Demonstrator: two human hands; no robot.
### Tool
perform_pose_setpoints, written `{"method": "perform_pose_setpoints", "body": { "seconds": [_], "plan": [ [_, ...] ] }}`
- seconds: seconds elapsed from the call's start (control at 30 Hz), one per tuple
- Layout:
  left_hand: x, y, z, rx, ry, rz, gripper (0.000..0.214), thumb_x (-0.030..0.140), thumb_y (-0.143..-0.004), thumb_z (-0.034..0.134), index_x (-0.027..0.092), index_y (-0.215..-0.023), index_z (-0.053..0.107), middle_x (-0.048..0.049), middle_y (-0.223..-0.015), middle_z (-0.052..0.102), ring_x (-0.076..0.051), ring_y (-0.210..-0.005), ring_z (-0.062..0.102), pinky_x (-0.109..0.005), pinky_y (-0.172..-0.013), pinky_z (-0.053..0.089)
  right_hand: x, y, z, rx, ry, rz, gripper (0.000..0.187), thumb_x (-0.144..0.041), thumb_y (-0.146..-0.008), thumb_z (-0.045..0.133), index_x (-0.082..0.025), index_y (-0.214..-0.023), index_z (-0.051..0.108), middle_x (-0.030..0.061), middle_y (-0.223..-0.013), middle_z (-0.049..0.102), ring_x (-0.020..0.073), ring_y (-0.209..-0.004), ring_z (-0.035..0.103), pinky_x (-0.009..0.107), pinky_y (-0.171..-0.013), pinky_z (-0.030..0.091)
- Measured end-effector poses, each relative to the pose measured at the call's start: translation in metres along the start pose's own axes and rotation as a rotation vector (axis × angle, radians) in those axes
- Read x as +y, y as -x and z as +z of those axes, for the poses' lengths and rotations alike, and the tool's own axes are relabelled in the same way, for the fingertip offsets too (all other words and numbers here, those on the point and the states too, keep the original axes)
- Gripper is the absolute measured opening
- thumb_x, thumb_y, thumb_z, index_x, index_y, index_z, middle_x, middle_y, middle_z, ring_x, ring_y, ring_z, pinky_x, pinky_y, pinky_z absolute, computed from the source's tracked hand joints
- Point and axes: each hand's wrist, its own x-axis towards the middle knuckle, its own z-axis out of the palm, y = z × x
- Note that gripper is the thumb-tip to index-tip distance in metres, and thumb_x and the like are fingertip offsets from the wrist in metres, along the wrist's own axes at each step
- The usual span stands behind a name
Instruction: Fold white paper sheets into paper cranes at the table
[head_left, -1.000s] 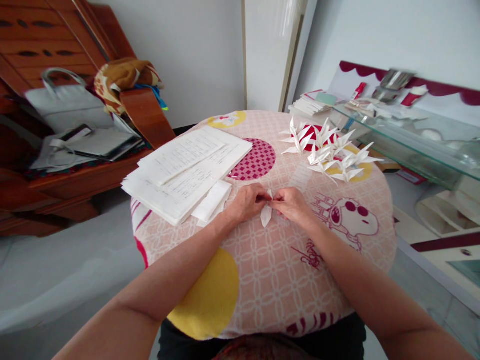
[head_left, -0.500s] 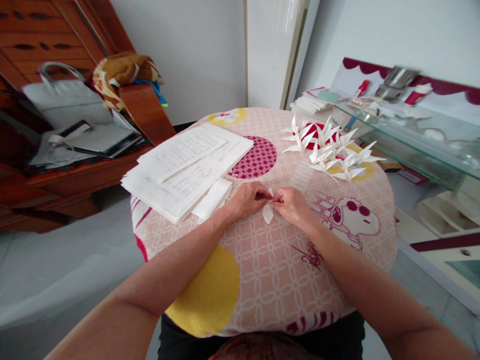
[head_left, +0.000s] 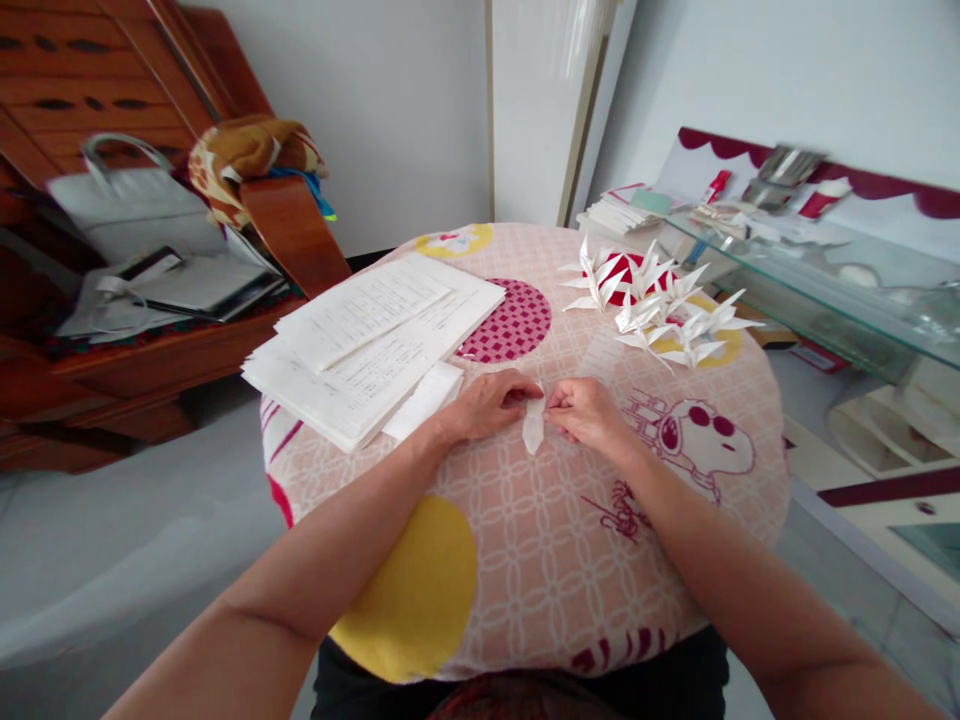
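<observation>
Beside stacked papers (head_left: 442, 310) bearing illegible writing (head_left: 367, 374), both hands (head_left: 486, 405) (head_left: 587, 408) pinch a folded white paper (head_left: 533, 431).

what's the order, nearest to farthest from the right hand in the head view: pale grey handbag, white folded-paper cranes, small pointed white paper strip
1. Small pointed white paper strip: between the left hand and right hand.
2. White folded-paper cranes: beyond the hand, far right on the pink patterned tablecloth.
3. Pale grey handbag: far left, off the table.
</observation>
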Motion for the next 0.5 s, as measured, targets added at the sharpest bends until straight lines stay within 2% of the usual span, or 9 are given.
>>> {"method": "perform_pose_setpoints", "body": {
  "seconds": [0.13,0.2,0.3,0.4,0.5],
  "plan": [
    [-0.001,-0.002,0.003,0.05,0.019,-0.002,0.034,0.017,-0.081,0.059,0.016,-0.113,0.069,-0.0043,-0.096,0.071,-0.013,-0.079,0.063,-0.025,-0.076,0.051,-0.002,0.001,-0.001,-0.017,-0.084,0.055,0.011,-0.014,-0.075,0.066,-0.018,-0.069,0.057,-0.0059,-0.046,0.055,0.0088,-0.036,0.05,0.018,-0.038,0.033],
    [-0.002,-0.005,0.004,0.053,-0.048,0.047,0.043,0.014,-0.08,0.059,0.018,-0.123,0.065,-0.0079,-0.113,0.068,-0.013,-0.084,0.064,-0.028,-0.08,0.052,-0.001,-0.001,0.0,-0.009,-0.085,0.052,0.011,-0.014,-0.075,0.067,-0.018,-0.069,0.058,-0.006,-0.045,0.054,0.0089,-0.035,0.05,0.018,-0.037,0.033],
    [-0.003,-0.008,0.002,-0.024,-0.134,0.172,0.046,0.012,-0.084,0.056,0.019,-0.128,0.062,-0.0119,-0.135,0.058,-0.019,-0.106,0.062,-0.035,-0.096,0.048,0.002,-0.003,0.001,-0.003,-0.087,0.041,0.012,-0.015,-0.075,0.067,-0.018,-0.069,0.057,-0.0058,-0.045,0.055,0.0095,-0.035,0.05,0.018,-0.037,0.033],
    [-0.002,-0.011,-0.003,-0.107,-0.165,0.236,0.039,0.013,-0.087,0.053,0.018,-0.124,0.065,-0.012,-0.128,0.06,-0.022,-0.117,0.058,-0.036,-0.102,0.044,0.002,-0.003,0.0,-0.005,-0.095,0.026,0.012,-0.015,-0.074,0.068,-0.018,-0.069,0.058,-0.0054,-0.046,0.055,0.01,-0.036,0.051,0.019,-0.037,0.034],
    [-0.001,-0.012,-0.007,-0.104,-0.159,0.201,0.041,0.016,-0.085,0.057,0.018,-0.126,0.063,-0.0113,-0.12,0.06,-0.02,-0.103,0.06,-0.032,-0.092,0.048,-0.001,-0.001,-0.001,-0.007,-0.115,0.037,0.013,-0.015,-0.074,0.068,-0.018,-0.068,0.057,-0.0055,-0.046,0.055,0.0097,-0.036,0.051,0.018,-0.037,0.034]
  ]
}}
